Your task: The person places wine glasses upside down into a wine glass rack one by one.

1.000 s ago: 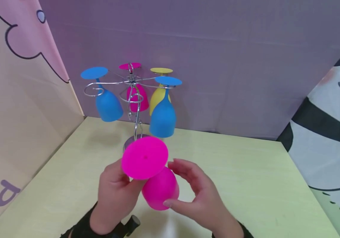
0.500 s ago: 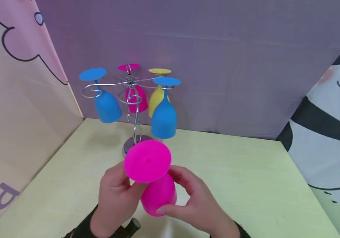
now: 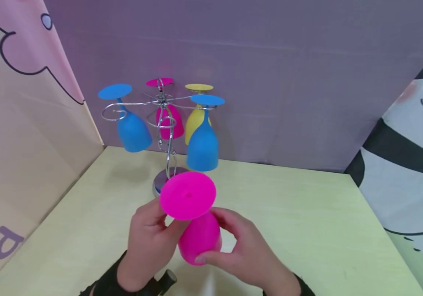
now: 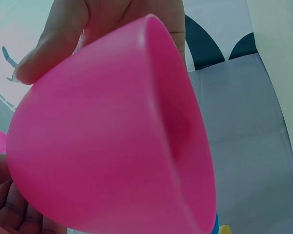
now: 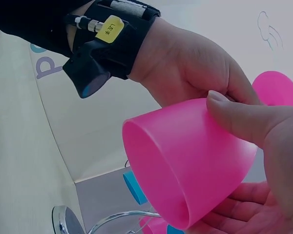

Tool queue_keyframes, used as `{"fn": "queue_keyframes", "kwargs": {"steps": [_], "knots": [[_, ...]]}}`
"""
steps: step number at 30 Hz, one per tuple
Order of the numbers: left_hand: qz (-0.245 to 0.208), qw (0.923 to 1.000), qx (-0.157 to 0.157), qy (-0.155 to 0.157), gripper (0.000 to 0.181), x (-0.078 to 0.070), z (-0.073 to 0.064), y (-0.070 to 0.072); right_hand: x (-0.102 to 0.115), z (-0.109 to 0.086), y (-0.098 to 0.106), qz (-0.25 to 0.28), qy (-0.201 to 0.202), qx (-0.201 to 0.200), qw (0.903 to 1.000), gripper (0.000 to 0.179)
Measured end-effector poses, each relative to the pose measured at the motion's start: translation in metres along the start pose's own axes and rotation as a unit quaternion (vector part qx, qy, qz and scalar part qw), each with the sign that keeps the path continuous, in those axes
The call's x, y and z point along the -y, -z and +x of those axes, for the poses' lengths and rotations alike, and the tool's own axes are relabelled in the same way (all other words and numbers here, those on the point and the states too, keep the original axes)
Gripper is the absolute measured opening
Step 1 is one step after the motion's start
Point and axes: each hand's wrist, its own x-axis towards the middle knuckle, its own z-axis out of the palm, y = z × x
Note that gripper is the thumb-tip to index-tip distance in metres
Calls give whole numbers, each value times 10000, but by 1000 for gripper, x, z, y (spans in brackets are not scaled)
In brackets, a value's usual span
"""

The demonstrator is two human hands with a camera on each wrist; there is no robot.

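A bright pink plastic wine glass (image 3: 188,195) is held upside down and tilted above the table, its round foot uppermost. My left hand (image 3: 150,244) pinches it at the stem just beneath the foot; the stem itself is mostly hidden. Around the bowl (image 3: 199,240) curl the thumb and fingers of my right hand (image 3: 250,250). In the left wrist view the bowl (image 4: 93,131) fills most of the picture, rim toward the right. The right wrist view shows the open mouth of the bowl (image 5: 195,156) facing lower left, with the right thumb pressed on its side.
Behind the hands stands a chrome glass rack (image 3: 161,181) on a round base. Hanging upside down from it are a left blue glass (image 3: 133,131), a right blue glass (image 3: 203,148), a pink glass (image 3: 174,123) and a yellow glass (image 3: 194,121). Printed cloth walls edge the table (image 3: 307,230).
My right hand has closed in from beside the bowl and now grips it. The pink glass has shifted slightly right. The rack and its glasses stay put.
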Motion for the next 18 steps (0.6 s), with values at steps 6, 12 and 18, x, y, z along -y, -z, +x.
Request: {"fn": "queue_keyframes", "kwargs": {"steps": [6,12,18], "knots": [[10,9998,-113,-184,48,-2,1,-3,-2,-1,1,-19,152,-68,9999,67],[24,9998,82,194,44,-3,1,-3,1,-1,3,60,-16,-271,9996,66],[8,9989,218,415,42,-5,2,-1,3,-2,8,206,-71,-526,9984,68]]}}
